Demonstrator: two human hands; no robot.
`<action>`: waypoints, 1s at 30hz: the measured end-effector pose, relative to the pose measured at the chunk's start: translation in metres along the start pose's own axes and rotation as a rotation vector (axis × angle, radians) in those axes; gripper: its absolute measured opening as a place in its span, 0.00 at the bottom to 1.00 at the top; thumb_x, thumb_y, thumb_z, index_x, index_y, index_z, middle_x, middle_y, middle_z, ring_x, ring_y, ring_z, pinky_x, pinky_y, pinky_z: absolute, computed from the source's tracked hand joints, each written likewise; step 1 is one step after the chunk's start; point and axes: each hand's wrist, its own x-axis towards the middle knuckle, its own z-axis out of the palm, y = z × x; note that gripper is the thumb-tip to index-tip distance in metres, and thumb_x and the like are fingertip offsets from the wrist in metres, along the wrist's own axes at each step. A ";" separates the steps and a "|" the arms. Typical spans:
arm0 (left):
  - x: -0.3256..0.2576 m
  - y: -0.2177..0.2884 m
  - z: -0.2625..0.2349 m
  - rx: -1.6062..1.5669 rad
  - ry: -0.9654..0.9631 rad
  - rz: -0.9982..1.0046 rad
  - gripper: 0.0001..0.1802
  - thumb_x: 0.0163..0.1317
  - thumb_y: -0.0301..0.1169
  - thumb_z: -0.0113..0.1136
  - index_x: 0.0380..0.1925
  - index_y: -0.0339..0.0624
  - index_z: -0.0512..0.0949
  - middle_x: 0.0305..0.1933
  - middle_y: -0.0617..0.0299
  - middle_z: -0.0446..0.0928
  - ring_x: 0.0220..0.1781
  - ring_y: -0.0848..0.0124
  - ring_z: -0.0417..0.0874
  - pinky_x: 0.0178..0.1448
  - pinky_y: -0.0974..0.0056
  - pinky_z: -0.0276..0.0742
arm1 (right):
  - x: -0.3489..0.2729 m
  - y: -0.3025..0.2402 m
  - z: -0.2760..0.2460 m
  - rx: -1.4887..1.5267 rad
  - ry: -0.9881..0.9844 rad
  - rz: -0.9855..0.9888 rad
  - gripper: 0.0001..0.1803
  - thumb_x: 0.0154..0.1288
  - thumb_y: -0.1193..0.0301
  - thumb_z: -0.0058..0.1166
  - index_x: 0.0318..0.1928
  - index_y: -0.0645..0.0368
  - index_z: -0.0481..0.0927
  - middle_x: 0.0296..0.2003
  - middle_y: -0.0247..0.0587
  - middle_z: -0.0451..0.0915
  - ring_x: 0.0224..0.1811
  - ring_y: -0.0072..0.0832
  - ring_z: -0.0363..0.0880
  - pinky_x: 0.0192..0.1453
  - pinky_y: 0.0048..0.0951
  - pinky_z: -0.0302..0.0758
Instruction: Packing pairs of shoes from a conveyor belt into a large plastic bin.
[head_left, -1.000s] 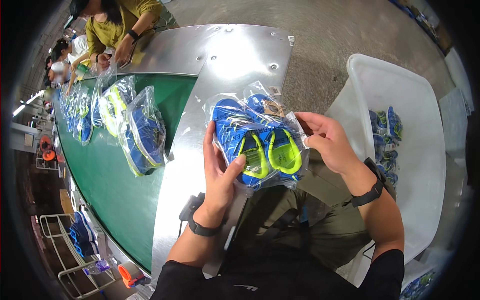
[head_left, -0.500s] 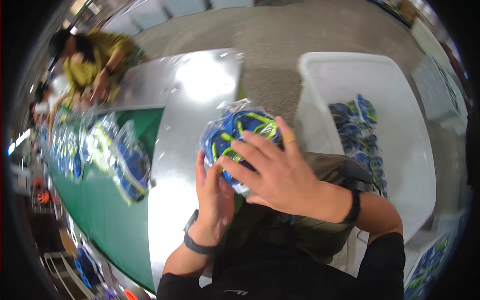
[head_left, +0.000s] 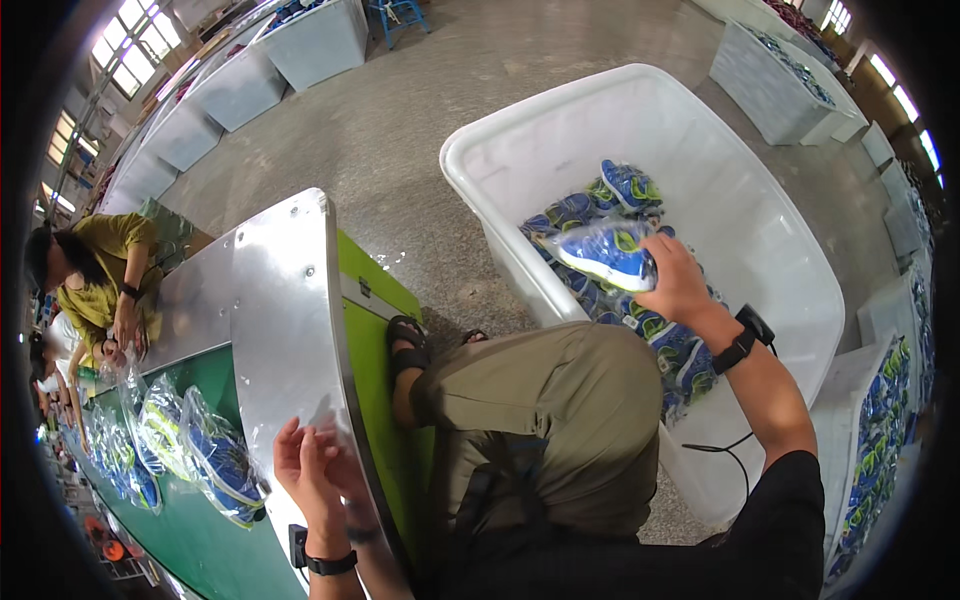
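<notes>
My right hand (head_left: 678,278) grips one end of a blue-and-white shoe with lime trim (head_left: 603,258), wrapped in clear plastic. It holds the shoe sole down inside a large white bin (head_left: 720,165), just over several similar bagged shoes (head_left: 690,370) heaped there. Over the metal end of the table (head_left: 285,345), my left hand (head_left: 308,465) has its fingers loosely bent and apart, with nothing in them. Bagged shoes (head_left: 222,465) lie to its left on the green belt (head_left: 215,545).
At the far left a person in a mustard shirt (head_left: 105,250) works with both hands over the table. White bins (head_left: 320,50) line the back left. Another full bin (head_left: 870,465) stands close on the right. A black cable (head_left: 735,445) hangs by the near bin.
Both hands were together on a bagged shoe over the metal tabletop. They have parted: the right has carried a bagged shoe right into the bin, and the left has let go. My view has turned right.
</notes>
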 end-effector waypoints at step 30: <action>-0.002 -0.016 -0.067 0.391 0.162 0.220 0.12 0.68 0.20 0.61 0.51 0.33 0.79 0.45 0.57 0.82 0.44 0.70 0.85 0.48 0.69 0.81 | 0.075 -0.009 0.044 0.519 -0.119 0.209 0.32 0.64 0.68 0.68 0.67 0.59 0.74 0.61 0.49 0.78 0.62 0.40 0.80 0.65 0.41 0.75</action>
